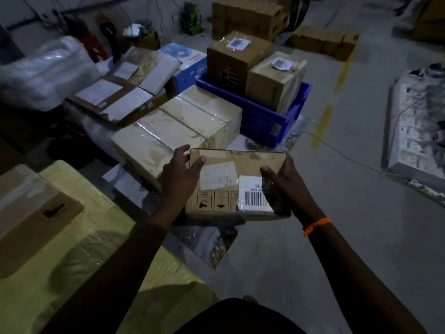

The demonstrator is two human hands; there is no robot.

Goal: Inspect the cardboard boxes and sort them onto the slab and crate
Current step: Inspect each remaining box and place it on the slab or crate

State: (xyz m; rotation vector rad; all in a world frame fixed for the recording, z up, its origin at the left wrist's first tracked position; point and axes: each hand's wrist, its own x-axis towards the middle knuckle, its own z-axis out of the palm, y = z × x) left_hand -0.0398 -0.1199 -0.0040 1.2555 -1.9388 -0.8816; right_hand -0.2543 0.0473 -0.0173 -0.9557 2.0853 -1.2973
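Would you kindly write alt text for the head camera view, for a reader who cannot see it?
A person's left hand and right hand hold a small cardboard box with a barcode label above a grey floor. Ahead, a blue crate holds two labelled boxes beside a row of pale taped boxes; a yellow wrapped slab lies at the left.

Floor [337, 213] free right; boxes [178, 124], crate [265, 121] block fwd.

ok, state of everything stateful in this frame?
held box: off the floor, taped shut, barcode label facing up
left hand: grips the box's left end
right hand: grips the box's right end
blue crate: holds two sealed boxes, standing upright
yellow slab: one flat box lies on it
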